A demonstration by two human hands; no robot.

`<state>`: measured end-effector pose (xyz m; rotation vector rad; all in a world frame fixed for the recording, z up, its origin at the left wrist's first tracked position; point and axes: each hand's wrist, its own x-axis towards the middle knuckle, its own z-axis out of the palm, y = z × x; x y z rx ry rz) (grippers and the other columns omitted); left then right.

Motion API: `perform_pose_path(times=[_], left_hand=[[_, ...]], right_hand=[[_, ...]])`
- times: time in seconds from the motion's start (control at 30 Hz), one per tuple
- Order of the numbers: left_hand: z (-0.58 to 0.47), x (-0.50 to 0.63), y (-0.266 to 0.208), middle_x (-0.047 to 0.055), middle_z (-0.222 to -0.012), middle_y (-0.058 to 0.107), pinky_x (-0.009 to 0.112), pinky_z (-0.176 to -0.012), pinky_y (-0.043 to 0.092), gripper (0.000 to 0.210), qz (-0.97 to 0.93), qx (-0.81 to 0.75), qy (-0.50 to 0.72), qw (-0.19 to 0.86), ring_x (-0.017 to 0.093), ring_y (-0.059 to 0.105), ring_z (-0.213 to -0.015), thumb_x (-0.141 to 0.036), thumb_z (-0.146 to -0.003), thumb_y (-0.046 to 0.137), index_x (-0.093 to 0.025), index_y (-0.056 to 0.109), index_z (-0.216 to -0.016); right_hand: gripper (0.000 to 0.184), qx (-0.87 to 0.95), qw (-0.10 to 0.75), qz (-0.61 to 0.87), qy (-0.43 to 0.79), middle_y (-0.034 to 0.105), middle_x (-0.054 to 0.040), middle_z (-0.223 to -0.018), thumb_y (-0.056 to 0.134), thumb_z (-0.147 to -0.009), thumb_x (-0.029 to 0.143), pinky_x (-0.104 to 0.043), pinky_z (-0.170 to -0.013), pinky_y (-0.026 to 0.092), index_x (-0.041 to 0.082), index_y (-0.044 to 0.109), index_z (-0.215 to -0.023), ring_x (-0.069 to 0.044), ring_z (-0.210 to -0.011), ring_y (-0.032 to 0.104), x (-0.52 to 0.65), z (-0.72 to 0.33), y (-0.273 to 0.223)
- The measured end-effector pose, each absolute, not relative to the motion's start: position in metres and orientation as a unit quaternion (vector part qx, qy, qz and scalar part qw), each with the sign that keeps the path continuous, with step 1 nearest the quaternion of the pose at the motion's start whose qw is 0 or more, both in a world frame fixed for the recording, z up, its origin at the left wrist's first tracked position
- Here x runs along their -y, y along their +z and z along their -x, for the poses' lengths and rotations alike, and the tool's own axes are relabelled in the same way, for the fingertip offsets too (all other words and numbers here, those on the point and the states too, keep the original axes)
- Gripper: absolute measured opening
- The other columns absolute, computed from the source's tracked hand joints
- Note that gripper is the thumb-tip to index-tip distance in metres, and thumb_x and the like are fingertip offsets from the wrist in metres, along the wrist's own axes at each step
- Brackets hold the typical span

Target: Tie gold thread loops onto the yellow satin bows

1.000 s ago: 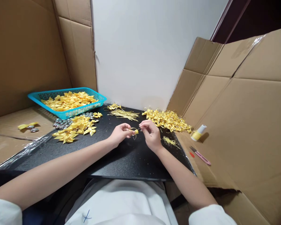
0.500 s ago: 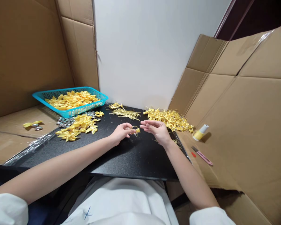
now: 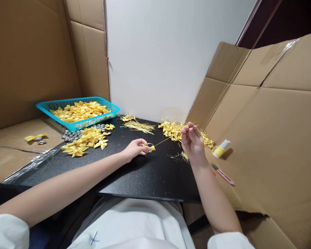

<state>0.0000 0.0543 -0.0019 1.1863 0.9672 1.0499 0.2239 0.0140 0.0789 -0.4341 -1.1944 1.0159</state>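
Observation:
Over the middle of the black table, my left hand (image 3: pixel 137 149) is closed in a pinch on a small yellow ribbon bow (image 3: pixel 152 148), with a loop of gold cord beside it. A thin yellow thread (image 3: pixel 162 141) runs taut from the bow up to my right hand (image 3: pixel 194 140). My right hand is raised on the right, its thumb and fingers pinched on the thread, and a short end sticks out past the fingertips. The fingers of my left hand hide part of the bow.
A blue basket (image 3: pixel 77 125) of yellow bows stands at the back left, with loose bows (image 3: pixel 89 138) and silver buttons before it. Cut gold cords (image 3: pixel 138 126) lie at the back. A heap of finished-looking bows (image 3: pixel 171 129), a thread spool (image 3: pixel 221 148) and pink-handled snips (image 3: pixel 224 174) are right.
My right hand has moved right and up from beside the bow, now pinching the thread and drawing it taut. My left hand has stayed in place with the bow.

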Motion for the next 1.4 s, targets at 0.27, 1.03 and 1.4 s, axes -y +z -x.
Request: perform_pose_path(times=[0.27,1.03,1.4], left_hand=[[0.0,-0.055,-0.003,0.006,-0.067,0.071,0.022,-0.055,0.047,0.036,-0.516,-0.42,0.446,0.599,0.017,0.068,-0.069,-0.02,-0.051,0.085,-0.016,0.053,-0.069],[-0.002,-0.058,-0.007,0.002,-0.06,0.068,0.021,-0.054,0.044,0.031,-0.556,-0.4,0.428,0.59,0.01,0.06,-0.052,-0.02,-0.052,0.08,-0.015,0.055,-0.07],[-0.004,-0.054,-0.009,0.003,-0.062,0.069,0.023,-0.056,0.044,0.018,-0.604,-0.416,0.411,0.541,0.01,0.058,-0.053,-0.018,-0.054,0.076,-0.013,0.063,-0.067]], right_hand=[[0.019,0.542,0.696,0.188,0.431,0.072,0.0031,-0.093,0.072,-0.077,0.033,-0.032,-0.086,0.061,0.034,0.071,-0.096,-0.013,-0.089,0.069,-0.008,-0.22,0.079],[0.016,0.503,0.764,0.204,0.35,0.074,0.0032,-0.077,0.074,-0.074,0.03,-0.021,-0.071,0.061,0.025,0.073,-0.09,-0.009,-0.068,0.07,0.001,-0.224,0.086],[0.017,0.492,0.755,0.183,0.393,0.073,0.0049,-0.073,0.078,-0.07,0.03,-0.013,-0.061,0.059,0.027,0.074,-0.086,-0.006,-0.064,0.069,0.002,-0.222,0.088]])
